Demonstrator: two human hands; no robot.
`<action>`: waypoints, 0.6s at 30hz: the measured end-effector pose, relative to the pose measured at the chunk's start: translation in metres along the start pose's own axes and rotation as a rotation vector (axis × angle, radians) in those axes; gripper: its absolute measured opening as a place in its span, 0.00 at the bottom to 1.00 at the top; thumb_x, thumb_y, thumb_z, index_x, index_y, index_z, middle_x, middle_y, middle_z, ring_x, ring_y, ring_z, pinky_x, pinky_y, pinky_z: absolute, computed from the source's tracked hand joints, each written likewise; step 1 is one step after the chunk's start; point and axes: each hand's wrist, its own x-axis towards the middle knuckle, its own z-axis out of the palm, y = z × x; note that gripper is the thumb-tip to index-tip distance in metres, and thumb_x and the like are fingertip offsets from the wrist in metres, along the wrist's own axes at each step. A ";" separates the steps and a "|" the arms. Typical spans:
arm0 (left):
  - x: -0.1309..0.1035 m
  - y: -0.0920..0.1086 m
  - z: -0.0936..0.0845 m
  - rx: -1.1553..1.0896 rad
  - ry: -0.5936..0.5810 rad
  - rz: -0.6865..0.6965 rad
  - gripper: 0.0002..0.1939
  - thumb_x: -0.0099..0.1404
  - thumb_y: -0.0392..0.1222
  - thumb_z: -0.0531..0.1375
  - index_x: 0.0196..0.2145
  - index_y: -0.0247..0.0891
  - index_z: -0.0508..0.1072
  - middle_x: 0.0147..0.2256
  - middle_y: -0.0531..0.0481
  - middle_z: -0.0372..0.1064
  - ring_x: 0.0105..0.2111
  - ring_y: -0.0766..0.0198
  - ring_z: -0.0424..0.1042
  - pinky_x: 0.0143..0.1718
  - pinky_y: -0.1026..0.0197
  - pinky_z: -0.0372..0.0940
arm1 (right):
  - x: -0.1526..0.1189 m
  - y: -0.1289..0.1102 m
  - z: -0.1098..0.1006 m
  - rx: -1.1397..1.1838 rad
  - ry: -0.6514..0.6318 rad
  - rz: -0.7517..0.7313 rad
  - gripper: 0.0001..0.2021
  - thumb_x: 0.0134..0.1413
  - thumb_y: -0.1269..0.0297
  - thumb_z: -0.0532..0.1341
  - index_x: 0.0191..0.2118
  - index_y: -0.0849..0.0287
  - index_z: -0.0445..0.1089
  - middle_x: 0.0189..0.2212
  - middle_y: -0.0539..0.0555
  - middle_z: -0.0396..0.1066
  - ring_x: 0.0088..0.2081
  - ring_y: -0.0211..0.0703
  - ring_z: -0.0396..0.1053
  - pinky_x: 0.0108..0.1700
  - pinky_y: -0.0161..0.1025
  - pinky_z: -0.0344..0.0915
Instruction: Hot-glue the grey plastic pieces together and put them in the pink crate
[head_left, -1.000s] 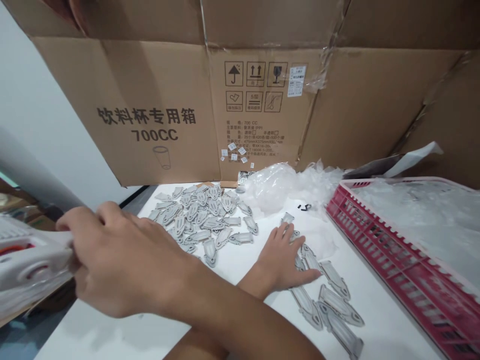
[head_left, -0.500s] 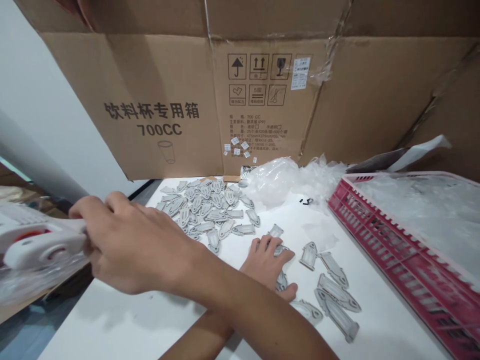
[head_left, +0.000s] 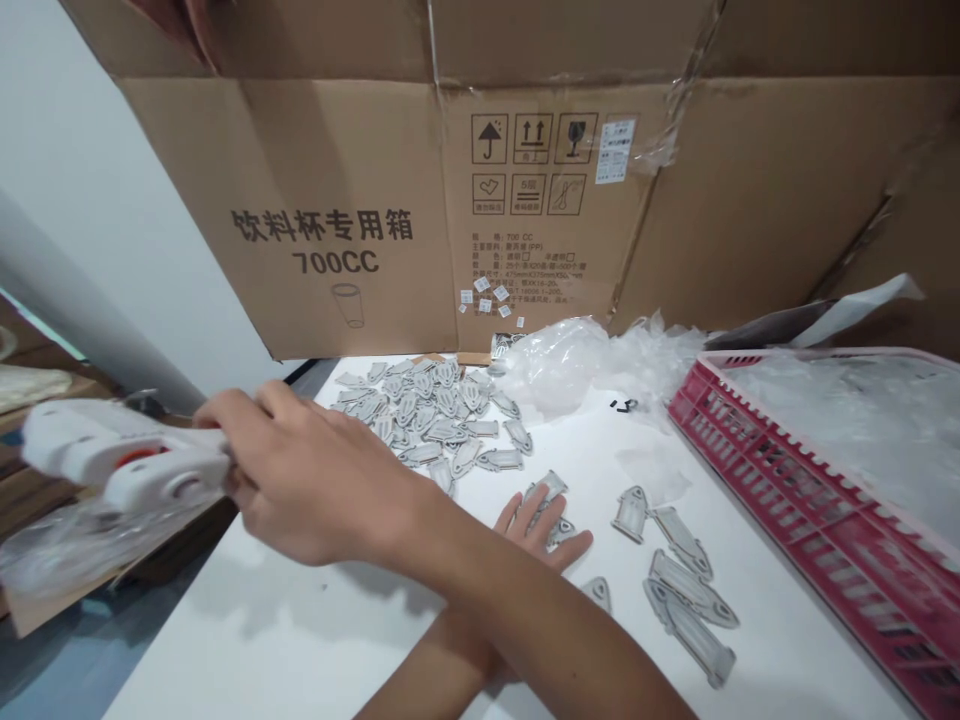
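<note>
My right hand (head_left: 315, 470) reaches across to the left, its arm crossing over my left one. Its fingers are closed round a white plastic handheld tool (head_left: 127, 455) with an orange part inside, held above the table's left edge. My left hand (head_left: 536, 535) lies palm down on the white table, fingers spread over a few small grey pieces (head_left: 551, 483), flat and pointed at one end. More such grey pieces (head_left: 679, 590) lie to its right, some overlapping. A heap of many similar pieces (head_left: 427, 400) is at the back of the table.
Behind the table stands a big cardboard box (head_left: 337, 150) with printing. Clear plastic bags (head_left: 562, 365) rest against it. A dark pink crate (head_left: 795, 510) holding clear plastic lines the right side. Plastic wrapping (head_left: 60, 545) lies in an open carton at lower left.
The view has shifted, so most things sit further right. The white tool shows more fully in my right hand. My left hand's fingers are flatter and more spread over the grey pieces.
</note>
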 end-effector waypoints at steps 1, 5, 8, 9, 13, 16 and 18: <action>-0.011 0.002 0.001 -0.002 0.011 -0.026 0.36 0.74 0.65 0.64 0.75 0.59 0.64 0.80 0.47 0.48 0.81 0.39 0.47 0.79 0.29 0.52 | -0.001 0.001 -0.001 0.015 0.001 0.003 0.13 0.73 0.65 0.55 0.59 0.49 0.61 0.59 0.56 0.72 0.56 0.53 0.76 0.54 0.50 0.76; -0.056 0.019 -0.018 -0.042 -0.003 -0.087 0.38 0.76 0.54 0.62 0.78 0.64 0.55 0.80 0.52 0.44 0.80 0.39 0.49 0.78 0.27 0.54 | -0.003 0.004 -0.001 0.057 0.003 -0.005 0.13 0.72 0.67 0.54 0.59 0.51 0.61 0.59 0.57 0.71 0.54 0.53 0.75 0.52 0.50 0.74; -0.081 0.032 -0.042 -0.071 0.018 -0.130 0.40 0.74 0.54 0.64 0.78 0.59 0.57 0.77 0.52 0.57 0.77 0.40 0.58 0.78 0.33 0.60 | -0.005 0.007 0.002 0.079 0.023 -0.023 0.13 0.74 0.65 0.53 0.59 0.52 0.61 0.57 0.57 0.70 0.52 0.53 0.75 0.51 0.50 0.74; -0.087 0.034 -0.049 -0.076 0.026 -0.155 0.37 0.73 0.54 0.65 0.76 0.58 0.62 0.74 0.52 0.63 0.75 0.42 0.62 0.77 0.35 0.62 | -0.005 0.009 0.003 0.083 0.024 -0.022 0.13 0.75 0.65 0.53 0.60 0.52 0.62 0.57 0.57 0.70 0.51 0.53 0.75 0.51 0.50 0.74; -0.118 0.034 -0.064 -0.043 0.036 -0.210 0.30 0.70 0.55 0.68 0.67 0.56 0.73 0.70 0.51 0.69 0.71 0.43 0.69 0.75 0.37 0.65 | -0.006 0.012 0.008 0.090 0.027 0.006 0.14 0.75 0.69 0.52 0.60 0.53 0.62 0.58 0.57 0.69 0.52 0.52 0.74 0.53 0.51 0.72; -0.150 0.030 -0.073 0.005 0.090 -0.230 0.27 0.70 0.48 0.67 0.66 0.56 0.74 0.73 0.52 0.66 0.73 0.46 0.65 0.74 0.41 0.69 | -0.006 0.014 0.012 0.107 0.046 0.012 0.12 0.76 0.68 0.52 0.60 0.52 0.63 0.59 0.57 0.69 0.53 0.52 0.74 0.54 0.51 0.72; -0.175 0.026 -0.077 0.032 0.132 -0.255 0.25 0.71 0.44 0.65 0.64 0.55 0.75 0.72 0.52 0.67 0.74 0.48 0.64 0.72 0.44 0.71 | -0.006 0.016 0.014 0.116 0.057 0.014 0.11 0.77 0.69 0.52 0.58 0.52 0.63 0.59 0.57 0.69 0.54 0.52 0.73 0.55 0.51 0.71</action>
